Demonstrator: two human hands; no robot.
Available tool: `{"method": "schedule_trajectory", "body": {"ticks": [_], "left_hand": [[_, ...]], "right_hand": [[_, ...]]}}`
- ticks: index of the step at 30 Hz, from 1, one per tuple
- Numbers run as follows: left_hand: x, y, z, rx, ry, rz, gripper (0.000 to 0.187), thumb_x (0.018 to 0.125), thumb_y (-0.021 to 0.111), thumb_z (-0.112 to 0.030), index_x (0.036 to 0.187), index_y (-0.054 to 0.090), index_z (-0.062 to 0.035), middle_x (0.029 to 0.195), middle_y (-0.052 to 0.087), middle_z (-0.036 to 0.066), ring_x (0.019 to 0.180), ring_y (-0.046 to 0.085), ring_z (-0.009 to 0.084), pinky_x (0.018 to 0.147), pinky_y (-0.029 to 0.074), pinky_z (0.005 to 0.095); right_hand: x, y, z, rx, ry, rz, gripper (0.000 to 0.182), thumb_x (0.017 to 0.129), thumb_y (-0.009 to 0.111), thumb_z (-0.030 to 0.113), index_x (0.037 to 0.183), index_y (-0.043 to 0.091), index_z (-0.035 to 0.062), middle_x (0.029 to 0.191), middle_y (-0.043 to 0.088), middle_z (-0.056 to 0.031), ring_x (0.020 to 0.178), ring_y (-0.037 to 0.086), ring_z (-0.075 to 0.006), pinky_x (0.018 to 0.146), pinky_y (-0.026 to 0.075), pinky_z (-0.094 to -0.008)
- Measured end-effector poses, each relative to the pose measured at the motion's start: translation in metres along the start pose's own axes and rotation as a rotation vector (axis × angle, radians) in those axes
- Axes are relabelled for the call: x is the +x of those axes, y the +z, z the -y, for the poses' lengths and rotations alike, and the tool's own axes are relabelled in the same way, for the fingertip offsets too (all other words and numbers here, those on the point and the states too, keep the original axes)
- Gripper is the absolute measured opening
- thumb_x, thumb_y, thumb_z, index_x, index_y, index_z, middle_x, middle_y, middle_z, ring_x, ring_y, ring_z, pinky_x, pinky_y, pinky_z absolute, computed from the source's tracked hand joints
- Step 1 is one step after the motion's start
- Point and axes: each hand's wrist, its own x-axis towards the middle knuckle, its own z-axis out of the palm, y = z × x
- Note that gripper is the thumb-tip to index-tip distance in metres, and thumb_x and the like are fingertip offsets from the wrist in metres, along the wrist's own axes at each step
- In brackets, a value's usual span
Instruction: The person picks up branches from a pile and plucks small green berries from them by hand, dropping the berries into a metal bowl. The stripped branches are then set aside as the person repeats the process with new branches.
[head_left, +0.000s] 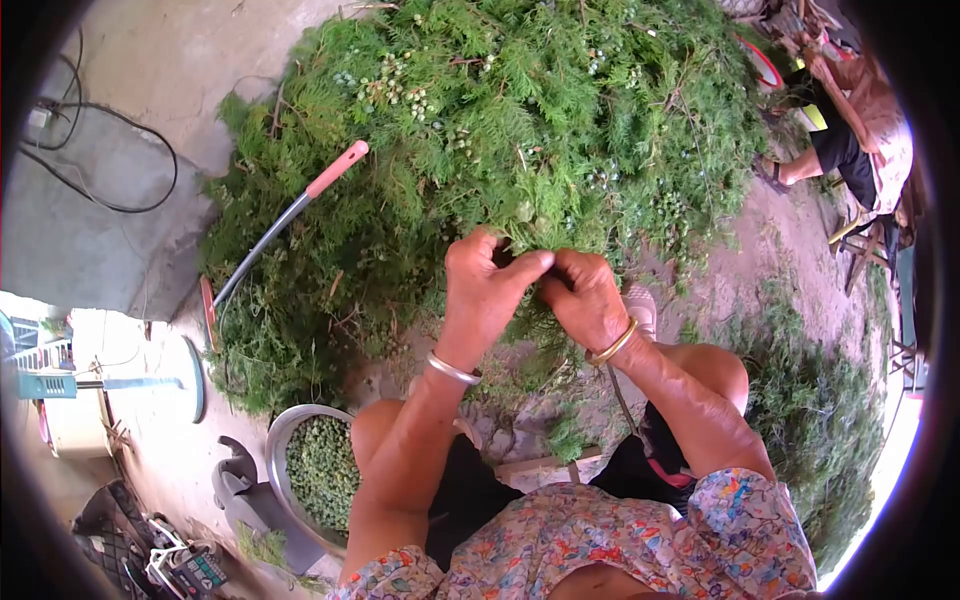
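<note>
Both of my hands meet in front of a large heap of green arborvitae branches (500,130) with pale round cones on them. My left hand (490,290), with a silver bangle at the wrist, is closed in a pinch at a leafy arborvitae sprig (540,205). Right beside it, my right hand (588,295), wearing a gold-coloured bangle, has its fingers curled in at the same sprig. The thumbs nearly touch, and the fingertips are partly hidden. By my left knee stands a metal basin (280,440) holding many picked green cones (322,470).
A curved tool with a pink handle (338,170) leans on the heap's left side. More branches (815,420) lie at right. Another person (865,130) sits at upper right. A grey object (265,510) stands beside the basin, and a black cable (120,208) loops at left.
</note>
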Motion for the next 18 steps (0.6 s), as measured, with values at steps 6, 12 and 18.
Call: {"method": "schedule_trajectory", "body": {"ticks": [6, 12, 18], "left_hand": [[0.005, -0.019, -0.010, 0.042, 0.012, 0.128, 0.019, 0.076, 0.065, -0.006, 0.094, 0.061, -0.0012, 0.072, 0.058, 0.001, 0.061, 0.049, 0.0052, 0.050, 0.042, 0.0233], [0.000, -0.032, -0.023, -0.087, -0.195, 0.175, 0.009, 0.080, 0.062, -0.011, 0.081, 0.062, -0.0016, 0.068, 0.055, -0.002, 0.060, 0.050, 0.0050, 0.047, 0.043, 0.0209], [-0.004, -0.042, -0.018, -0.272, -0.283, 0.252, 0.019, 0.085, 0.058, -0.018, 0.073, 0.058, -0.0032, 0.063, 0.052, -0.001, 0.053, 0.047, 0.0055, 0.043, 0.042, 0.0230]], "right_hand": [[0.001, -0.008, 0.012, 0.124, 0.131, 0.125, 0.015, 0.076, 0.060, 0.003, 0.067, 0.049, -0.0026, 0.052, 0.044, -0.0044, 0.054, 0.041, -0.0066, 0.047, 0.035, -0.0288], [0.002, -0.013, 0.014, 0.211, 0.155, 0.190, 0.017, 0.078, 0.060, 0.006, 0.066, 0.051, -0.0018, 0.053, 0.043, -0.0015, 0.054, 0.039, -0.0055, 0.048, 0.034, -0.0264], [0.001, -0.019, 0.025, 0.206, 0.120, 0.236, 0.014, 0.079, 0.059, 0.008, 0.070, 0.055, -0.0021, 0.055, 0.046, -0.0001, 0.054, 0.042, -0.0055, 0.049, 0.035, -0.0260]]}}
